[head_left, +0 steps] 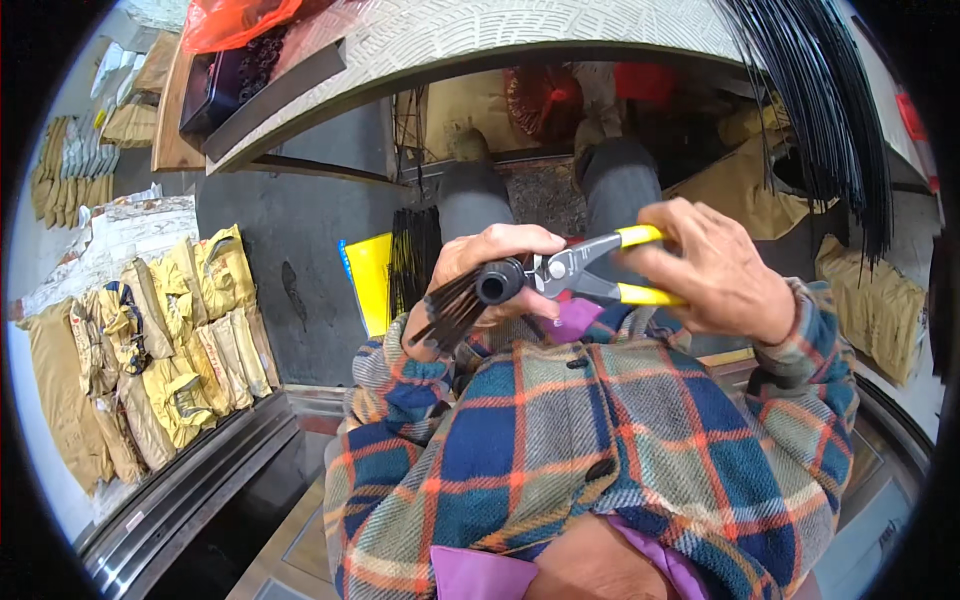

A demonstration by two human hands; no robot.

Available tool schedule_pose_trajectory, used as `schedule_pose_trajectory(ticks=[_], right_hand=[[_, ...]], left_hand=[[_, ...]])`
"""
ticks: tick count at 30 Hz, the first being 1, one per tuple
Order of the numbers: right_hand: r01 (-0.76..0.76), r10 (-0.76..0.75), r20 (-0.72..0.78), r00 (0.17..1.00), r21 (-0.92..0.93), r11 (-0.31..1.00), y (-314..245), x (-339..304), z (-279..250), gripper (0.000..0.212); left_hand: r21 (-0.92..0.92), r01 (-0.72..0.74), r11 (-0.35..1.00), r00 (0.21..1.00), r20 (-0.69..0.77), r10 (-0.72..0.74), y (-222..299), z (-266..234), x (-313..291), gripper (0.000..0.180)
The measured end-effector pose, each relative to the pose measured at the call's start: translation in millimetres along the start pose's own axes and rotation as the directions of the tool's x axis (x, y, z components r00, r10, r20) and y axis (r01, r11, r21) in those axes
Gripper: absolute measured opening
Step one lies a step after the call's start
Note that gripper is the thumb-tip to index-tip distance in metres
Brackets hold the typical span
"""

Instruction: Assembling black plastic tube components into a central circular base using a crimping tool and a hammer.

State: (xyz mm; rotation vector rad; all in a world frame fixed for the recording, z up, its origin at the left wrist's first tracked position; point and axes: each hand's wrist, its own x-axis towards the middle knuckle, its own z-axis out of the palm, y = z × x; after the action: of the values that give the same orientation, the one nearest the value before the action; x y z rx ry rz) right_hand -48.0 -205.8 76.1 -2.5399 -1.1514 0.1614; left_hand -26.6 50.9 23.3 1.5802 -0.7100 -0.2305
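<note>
In front of my chest, my left hand (488, 250) is closed around a black part with a round hollow end (497, 283) and a fan of thin black rods or wires (445, 312) sticking out. My right hand (715, 262) grips cutting pliers (572, 267) by their yellow handles, which stand apart. The pliers' jaws meet the black part beside my left thumb; what lies between the blades is too small to make out.
A table with a patterned top (520, 25) spans the far side. A long bundle of black wires (825, 110) hangs over its right end. Folded brown and yellow sacks (160, 350) lie at left. A yellow packet (371, 285) stands near more black wires (408, 250).
</note>
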Motion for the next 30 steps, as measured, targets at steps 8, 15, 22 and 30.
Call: schedule_pose_trajectory(ticks=[8, 15, 22, 30], right_hand=[[-0.048, 0.017, -0.158, 0.987, -0.193, 0.98, 2, 9, 2, 0.035], [-0.094, 0.06, -0.283, 0.957, -0.106, 0.99, 3, 15, 38, 0.03], [0.048, 0.257, -0.2, 0.945, 0.867, 0.496, 2, 26, 87, 0.016], [0.31, 0.215, -0.603, 0.769, 0.645, 0.699, -21, 91, 59, 0.045]], left_hand=[[0.004, 0.051, 0.999, 0.976, -0.21, -0.049, 0, 12, -2, 0.055], [0.072, 0.02, 0.997, 0.955, -0.296, 0.002, -3, 14, -7, 0.053], [-0.327, -0.047, 0.944, 0.969, -0.245, -0.037, -7, 8, -3, 0.095], [0.081, 0.008, 0.997, 0.949, -0.316, 0.018, 7, 3, -7, 0.065]])
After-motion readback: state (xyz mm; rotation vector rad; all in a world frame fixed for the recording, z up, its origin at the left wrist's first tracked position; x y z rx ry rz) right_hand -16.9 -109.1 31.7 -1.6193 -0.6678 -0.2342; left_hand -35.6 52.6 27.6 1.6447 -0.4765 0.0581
